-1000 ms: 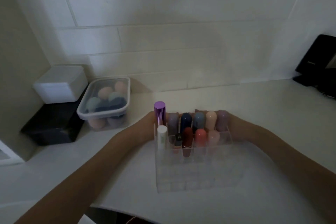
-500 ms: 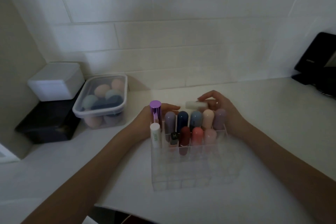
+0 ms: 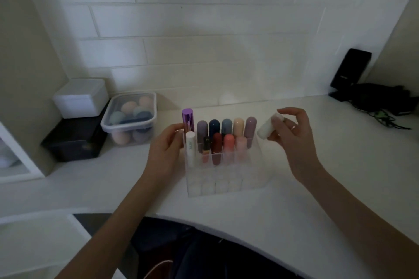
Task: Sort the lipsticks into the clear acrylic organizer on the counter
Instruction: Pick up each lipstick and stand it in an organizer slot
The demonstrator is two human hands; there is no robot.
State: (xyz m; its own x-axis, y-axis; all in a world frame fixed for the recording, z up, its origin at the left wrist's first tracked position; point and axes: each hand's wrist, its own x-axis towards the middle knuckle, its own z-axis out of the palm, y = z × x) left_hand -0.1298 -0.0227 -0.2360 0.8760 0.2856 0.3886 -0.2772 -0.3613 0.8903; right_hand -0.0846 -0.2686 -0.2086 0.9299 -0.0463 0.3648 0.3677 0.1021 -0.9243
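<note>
The clear acrylic organizer (image 3: 226, 184) stands on the white counter in the middle of the view. Its two back rows hold several upright lipsticks, among them a tall metallic purple one (image 3: 188, 121) and a white one (image 3: 190, 149) at the left end. My left hand (image 3: 166, 150) rests against the organizer's left side, thumb near the purple tube. My right hand (image 3: 292, 136) is raised just right of the organizer and pinches a white lipstick (image 3: 268, 128), tilted, in its fingertips.
A clear lidded tub of makeup sponges (image 3: 130, 118) sits at the back left, beside a white box (image 3: 80, 97) stacked on a black box (image 3: 74, 140). A black device with cables (image 3: 371, 95) lies at the back right. The counter's curved front edge (image 3: 226, 231) is near me.
My right hand has lifted the white lipstick from behind the organizer and carried it out to the organizer's right side. My left hand has come round to the organizer's left side.
</note>
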